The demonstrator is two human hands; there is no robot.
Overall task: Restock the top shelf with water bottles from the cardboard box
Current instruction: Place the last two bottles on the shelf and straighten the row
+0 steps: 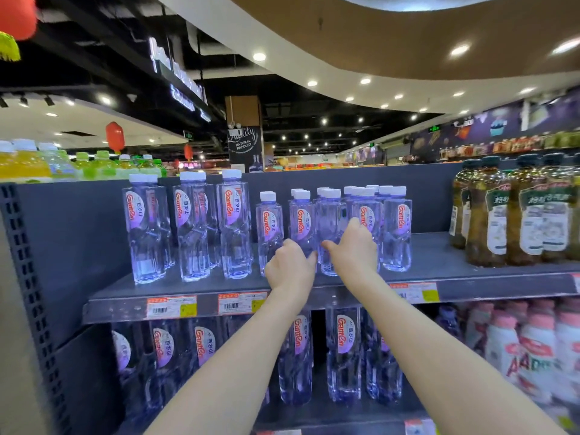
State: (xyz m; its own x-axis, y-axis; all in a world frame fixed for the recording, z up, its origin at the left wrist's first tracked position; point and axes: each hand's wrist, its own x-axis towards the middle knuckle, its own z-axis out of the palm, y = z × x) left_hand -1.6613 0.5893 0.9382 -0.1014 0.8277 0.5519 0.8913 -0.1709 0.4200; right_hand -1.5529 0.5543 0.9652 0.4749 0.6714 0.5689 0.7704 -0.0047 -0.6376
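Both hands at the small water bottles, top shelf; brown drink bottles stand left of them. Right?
No: the brown drink bottles stand right of the small water bottles, per the head view. Left hand and right hand are at them, top shelf.

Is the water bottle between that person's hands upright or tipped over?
Upright: the water bottle stands on its base on the top shelf, white cap pointing up.
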